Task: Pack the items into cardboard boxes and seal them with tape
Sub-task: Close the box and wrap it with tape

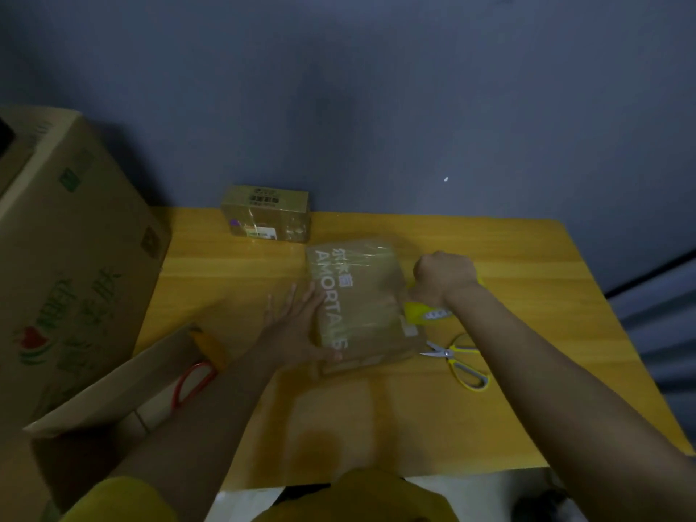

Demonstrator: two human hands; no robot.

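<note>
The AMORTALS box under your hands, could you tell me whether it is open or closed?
Closed: the AMORTALS box lies flat with its top shut and glossy tape across it, left hand pressing it.

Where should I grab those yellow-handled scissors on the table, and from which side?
Take the yellow-handled scissors by the two handle loops, which lie toward the table's near right. Come from above on that side, since they lie flat. The blades are slightly apart and point left toward the taped cardboard box, so probably avoid that end. The right forearm passes close by.

Makeshift packing room; big cartons (71, 258) beside a wooden table (376, 408).
</note>
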